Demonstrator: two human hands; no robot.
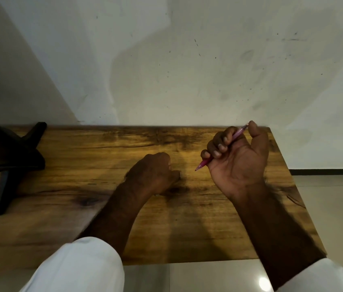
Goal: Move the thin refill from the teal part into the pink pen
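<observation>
Pink pen (221, 149) sits gripped in right hand (239, 161); left hand (155, 173) rests fisted on bench (82, 157), contents unclear; teal part unseen, transfer status indeterminate.

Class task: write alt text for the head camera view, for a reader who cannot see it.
A right hand grips a pink pen in its fist above a wooden table, tip pointing down-left. The left hand rests closed on the wood, against a white wall.

right hand (238, 157) grips the pink pen (203, 163), tip toward 8 o'clock; left hand (153, 171) fisted on the table (82, 165).
</observation>
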